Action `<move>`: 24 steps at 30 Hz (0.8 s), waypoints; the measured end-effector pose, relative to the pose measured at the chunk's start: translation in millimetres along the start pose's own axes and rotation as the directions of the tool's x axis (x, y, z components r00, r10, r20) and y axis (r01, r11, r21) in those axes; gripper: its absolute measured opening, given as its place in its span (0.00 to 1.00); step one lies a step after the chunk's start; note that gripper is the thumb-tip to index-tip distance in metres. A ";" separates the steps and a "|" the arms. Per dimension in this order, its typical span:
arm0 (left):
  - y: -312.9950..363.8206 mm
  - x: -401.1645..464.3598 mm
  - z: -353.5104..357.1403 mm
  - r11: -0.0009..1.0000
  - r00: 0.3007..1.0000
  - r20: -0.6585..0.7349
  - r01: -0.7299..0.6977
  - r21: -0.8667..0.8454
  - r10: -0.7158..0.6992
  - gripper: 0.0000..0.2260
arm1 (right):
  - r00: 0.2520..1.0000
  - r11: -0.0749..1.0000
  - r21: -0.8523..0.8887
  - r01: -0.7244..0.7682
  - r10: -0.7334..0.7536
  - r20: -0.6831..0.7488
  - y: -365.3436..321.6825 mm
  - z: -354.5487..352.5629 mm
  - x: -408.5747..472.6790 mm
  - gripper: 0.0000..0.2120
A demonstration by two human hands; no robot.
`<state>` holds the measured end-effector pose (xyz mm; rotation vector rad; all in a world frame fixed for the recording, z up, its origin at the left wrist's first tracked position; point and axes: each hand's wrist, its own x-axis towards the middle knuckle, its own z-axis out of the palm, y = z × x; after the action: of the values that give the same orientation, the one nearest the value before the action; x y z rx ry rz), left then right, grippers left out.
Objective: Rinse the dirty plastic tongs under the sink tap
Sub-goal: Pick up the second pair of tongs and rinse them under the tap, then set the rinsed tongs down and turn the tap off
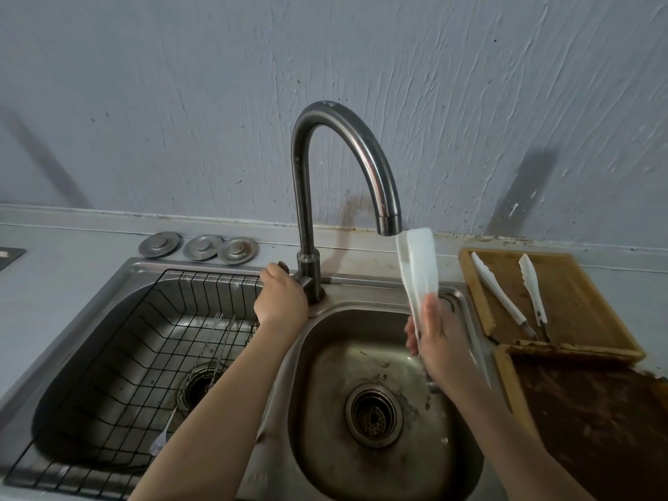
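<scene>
White plastic tongs (419, 265) stand upright over the right sink basin (325, 410), their wide tips just below the spout of the curved steel tap (347, 150). My right hand (432, 341) grips them by the lower end. A pale stream seems to run from the spout onto the tips. My left hand (280, 296) is closed around the tap handle at the base of the tap. A second pair of white tongs (509, 294) lies on a wooden board (578, 294) to the right.
The left basin holds a black wire rack (126, 341) with metal utensils in it. Three metal drain plugs (200, 245) lie behind it on the counter. A second, stained wooden board (592, 421) sits at the near right beside the sink.
</scene>
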<state>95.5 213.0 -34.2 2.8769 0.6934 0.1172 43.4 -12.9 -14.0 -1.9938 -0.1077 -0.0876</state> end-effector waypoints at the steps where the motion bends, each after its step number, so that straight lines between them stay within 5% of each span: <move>1: 0.5 -0.8 -1.8 0.999 1.000 -0.002 0.019 -0.039 -0.019 0.17 | 0.995 0.979 -0.201 -0.036 0.055 0.087 5.1 0.7 -0.2 0.28; 3: 1.5 -2.9 -3.3 0.995 0.999 -0.001 0.040 -0.090 -0.041 0.16 | 0.907 0.756 -0.649 -0.081 0.327 0.268 20.5 2.4 -1.5 0.26; 5: 0.8 -3.0 -3.2 0.996 1.000 -0.001 0.022 -0.081 -0.022 0.16 | 0.883 0.634 -0.772 -0.051 0.390 0.262 32.7 6.9 -2.3 0.27; 8: -0.2 -2.5 -1.6 0.995 1.000 -0.003 0.018 -0.097 -0.019 0.16 | 0.990 0.744 -0.667 0.022 0.075 0.117 29.9 14.8 -1.4 0.28; 10: 0.3 -2.8 -0.9 0.992 1.000 -0.009 0.028 -0.124 -0.029 0.16 | 0.992 0.795 -0.593 0.128 -0.095 0.086 25.5 18.5 0.4 0.31; 12: -0.2 -1.7 0.4 0.993 1.000 -0.015 0.023 -0.118 -0.025 0.16 | 0.990 0.777 -0.623 0.087 0.002 0.141 30.3 20.4 1.8 0.30; 15: -1.5 -2.1 -0.1 0.994 0.999 -0.014 0.030 -0.106 -0.032 0.17 | 0.870 0.633 -0.773 -0.037 0.402 0.287 36.8 21.6 3.8 0.28; 16: -0.9 -2.5 -0.1 0.992 1.000 -0.011 0.028 -0.121 -0.029 0.17 | 0.889 0.659 -0.751 -0.041 0.367 0.274 37.4 21.9 3.6 0.28; 18: -0.3 -2.5 0.1 0.992 1.000 -0.013 0.026 -0.124 -0.028 0.17 | 0.985 0.815 -0.577 0.045 0.062 0.164 34.7 23.1 0.2 0.29; 21: 0.0 -4.0 -0.3 0.994 0.999 -0.002 0.043 -0.104 -0.044 0.18 | 0.951 0.906 -0.295 0.303 -0.306 0.037 31.7 22.9 -7.1 0.28; 23: -0.7 -2.9 -0.1 0.996 1.000 -0.003 0.028 -0.086 -0.028 0.19 | 0.966 0.914 -0.312 0.259 -0.248 0.075 30.2 22.7 -10.6 0.26; 24: -0.5 -3.7 -1.8 0.997 1.000 0.004 0.022 -0.077 -0.022 0.20 | 0.978 0.885 -0.432 0.170 -0.099 0.182 30.3 21.6 -11.4 0.27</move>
<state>91.7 212.0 -32.6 2.7946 0.7038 0.1333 35.9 -6.1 -51.6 -2.4527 -0.3561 -0.0489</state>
